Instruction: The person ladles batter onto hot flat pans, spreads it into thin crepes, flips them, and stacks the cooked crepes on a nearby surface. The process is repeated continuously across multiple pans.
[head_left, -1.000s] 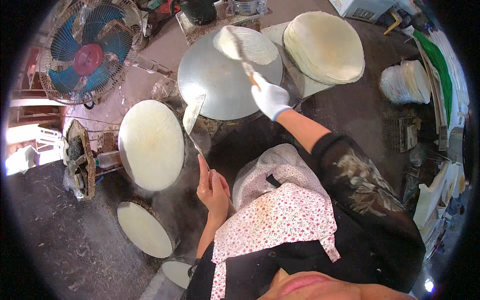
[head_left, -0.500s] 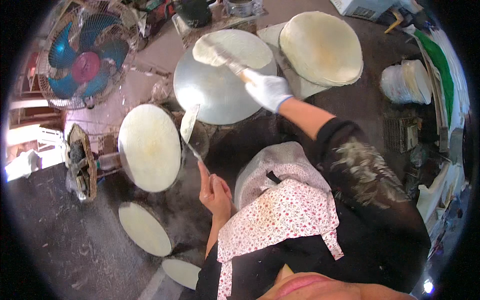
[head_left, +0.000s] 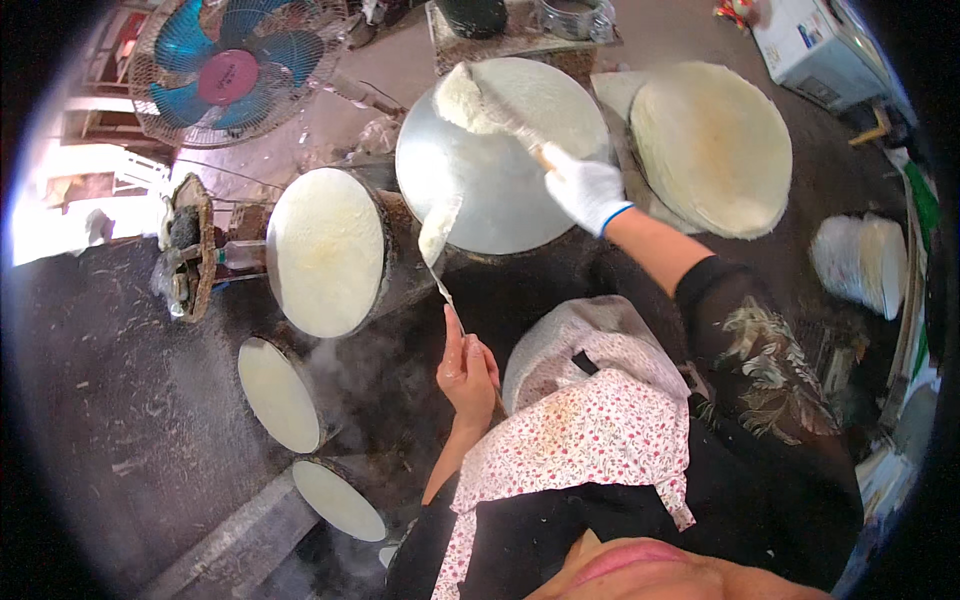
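My right hand, in a white glove with a blue cuff, grips the wooden handle of a flat spreading tool, blurred by motion. Its far end lies in pale batter on a round metal griddle. The batter covers the far and right part of the griddle; the near left part is bare and shiny. My bare left hand is closed round the thin handle of a spatula. Thick batter coats the spatula's blade, which hangs over the griddle's near left edge.
Right of the griddle lies a stack of round flatbreads. Several more round griddles, pale on top, stand to the left, such as one griddle close by; steam rises there. A fan stands far left, a white bucket at the right.
The whole view has shifted, so the griddle and both hands sit farther right in the picture. Batter now reaches farther down the griddle's right side. Both hands keep their tools.
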